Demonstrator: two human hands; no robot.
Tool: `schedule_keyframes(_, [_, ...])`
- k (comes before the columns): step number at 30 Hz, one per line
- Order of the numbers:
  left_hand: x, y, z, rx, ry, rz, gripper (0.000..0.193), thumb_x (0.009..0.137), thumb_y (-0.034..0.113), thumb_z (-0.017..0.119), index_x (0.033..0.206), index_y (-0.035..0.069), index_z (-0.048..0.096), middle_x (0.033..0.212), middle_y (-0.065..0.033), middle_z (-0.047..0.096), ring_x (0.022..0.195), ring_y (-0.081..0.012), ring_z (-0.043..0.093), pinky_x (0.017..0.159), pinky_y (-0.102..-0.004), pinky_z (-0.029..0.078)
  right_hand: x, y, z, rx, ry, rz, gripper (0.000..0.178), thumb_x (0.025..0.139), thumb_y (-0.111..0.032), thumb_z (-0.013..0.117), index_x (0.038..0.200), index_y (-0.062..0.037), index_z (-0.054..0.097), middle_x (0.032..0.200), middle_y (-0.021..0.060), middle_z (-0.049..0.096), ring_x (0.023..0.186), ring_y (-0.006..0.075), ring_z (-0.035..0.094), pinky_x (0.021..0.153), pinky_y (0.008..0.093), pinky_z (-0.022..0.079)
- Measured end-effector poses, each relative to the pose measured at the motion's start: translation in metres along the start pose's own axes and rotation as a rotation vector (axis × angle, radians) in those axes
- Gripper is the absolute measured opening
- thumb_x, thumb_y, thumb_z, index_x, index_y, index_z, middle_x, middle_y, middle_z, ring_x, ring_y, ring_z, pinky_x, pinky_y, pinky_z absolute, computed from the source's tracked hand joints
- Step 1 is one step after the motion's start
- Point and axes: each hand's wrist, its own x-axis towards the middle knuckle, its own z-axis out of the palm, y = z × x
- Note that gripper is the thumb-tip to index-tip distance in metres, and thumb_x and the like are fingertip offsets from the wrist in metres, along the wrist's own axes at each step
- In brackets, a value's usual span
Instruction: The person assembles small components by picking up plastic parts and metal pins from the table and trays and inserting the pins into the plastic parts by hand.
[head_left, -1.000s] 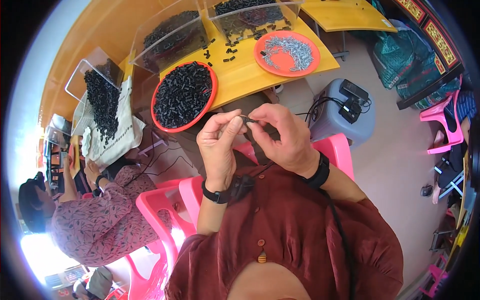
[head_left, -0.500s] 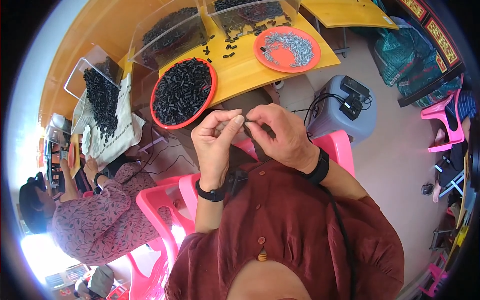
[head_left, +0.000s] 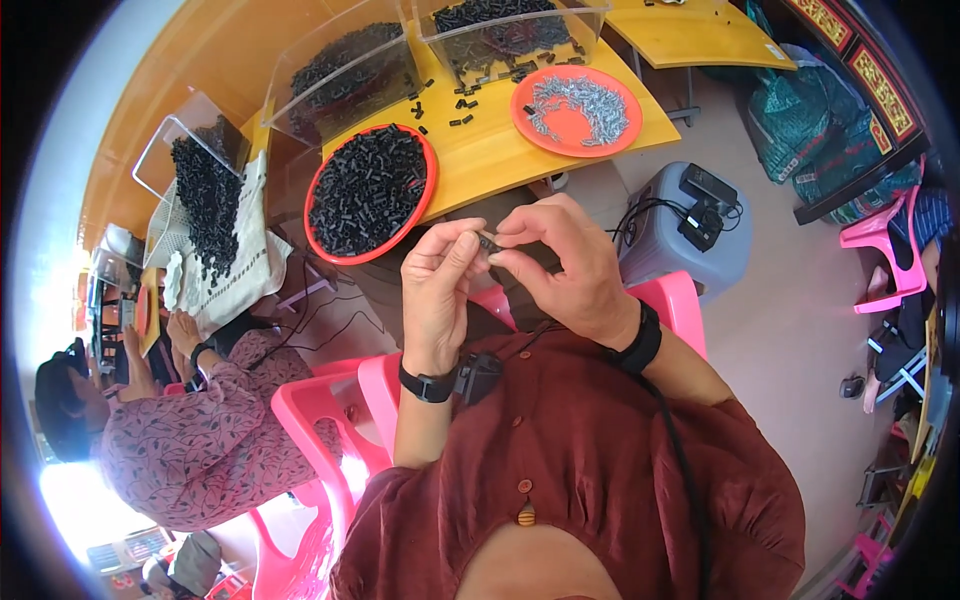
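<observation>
In front of my chest, my left hand (head_left: 438, 285) pinches a small black plastic piece (head_left: 488, 244) between thumb and fingertips. My right hand (head_left: 572, 268) meets it from the other side, thumb and forefinger closed on the piece's right end. Fingertips cover most of it, so its exact shape stays hidden. Just beyond my left hand, a red dish (head_left: 312, 232) is heaped with short black tubular pieces (head_left: 368, 190). Farther right on the yellow table, an orange-red plate (head_left: 566, 124) carries small shiny silver metal parts (head_left: 606, 112).
Clear bins (head_left: 350, 85) of black pieces stand at the table's back, with loose pieces (head_left: 462, 104) before them. Right sits a grey-blue stool (head_left: 700, 250) with black devices and cables. Pink chairs (head_left: 330, 420) flank me. Left, a co-worker in a patterned top (head_left: 200, 440) sits at another table.
My left hand has shifted slightly right and turned a little. The black piece now shows more between the fingertips of both hands. The co-worker's hands have moved slightly.
</observation>
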Motion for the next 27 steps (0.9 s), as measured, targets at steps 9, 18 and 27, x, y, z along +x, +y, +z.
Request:
schedule_keyframes(9, [-0.002,0.004,0.004,0.097,-0.071,-0.054,0.036,0.085,0.003,0.062,0.118,0.002,0.048,0.085,-0.0046,0.063,0.076,-0.0086,0.06,0.065,-0.0202,0.048,0.009,-0.002,-0.014,-0.17,-0.315,-0.077,0.036,0.071,-0.019,0.073,0.101,-0.0048,0.059,0.088,0.0087,0.06,0.08,0.0276,0.058,0.07,0.0358,0.045])
schedule_keyframes(18, [-0.003,0.005,0.002,0.306,-0.222,-0.197,0.014,0.091,0.015,0.057,0.094,0.003,0.062,0.088,0.0,0.064,0.075,-0.0029,0.055,0.067,-0.0172,0.043,0.013,-0.006,-0.02,-0.285,-0.338,-0.115,0.034,0.069,-0.019,0.074,0.095,-0.0046,0.058,0.085,0.0081,0.059,0.075,0.0281,0.057,0.067,0.0357,0.044])
schedule_keyframes(27, [-0.002,0.006,-0.003,0.506,-0.31,-0.123,0.014,0.093,0.013,0.053,0.088,0.002,0.059,0.076,0.0045,0.055,0.071,-0.0008,0.048,0.062,-0.016,0.039,0.039,-0.003,-0.029,-0.53,-0.738,-0.309,0.03,0.078,-0.033,0.066,0.083,-0.0067,0.052,0.07,0.0078,0.05,0.065,0.0268,0.054,0.062,0.0358,0.043])
